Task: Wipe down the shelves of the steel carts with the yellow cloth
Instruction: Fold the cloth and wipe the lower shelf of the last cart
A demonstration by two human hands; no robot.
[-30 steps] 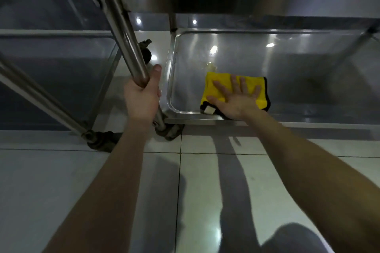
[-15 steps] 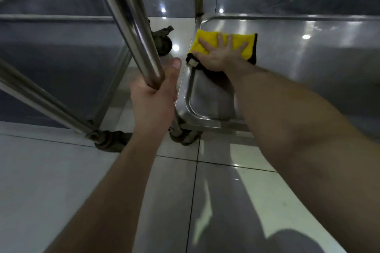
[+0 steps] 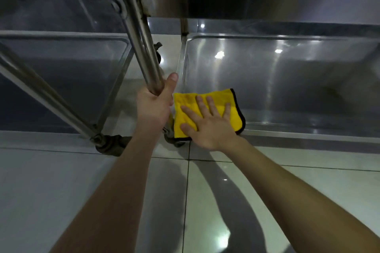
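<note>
The right grip [image 3: 209, 127] lies flat, fingers spread, pressing the yellow cloth [image 3: 186, 101] onto the near-left corner of the lower shelf [image 3: 287, 80]. The left grip [image 3: 154, 107] is clamped round the cart post [image 3: 141, 37]. The cloth looks soft, light and likely to bunch, so palm pressure mid-cloth suits it.

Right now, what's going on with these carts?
A person is wiping the bottom shelf of the right-hand steel cart. The right hand presses the yellow cloth flat on the shelf's near left corner, fingers spread. The left hand grips the cart's corner post. A second steel cart stands just to the left.
</note>
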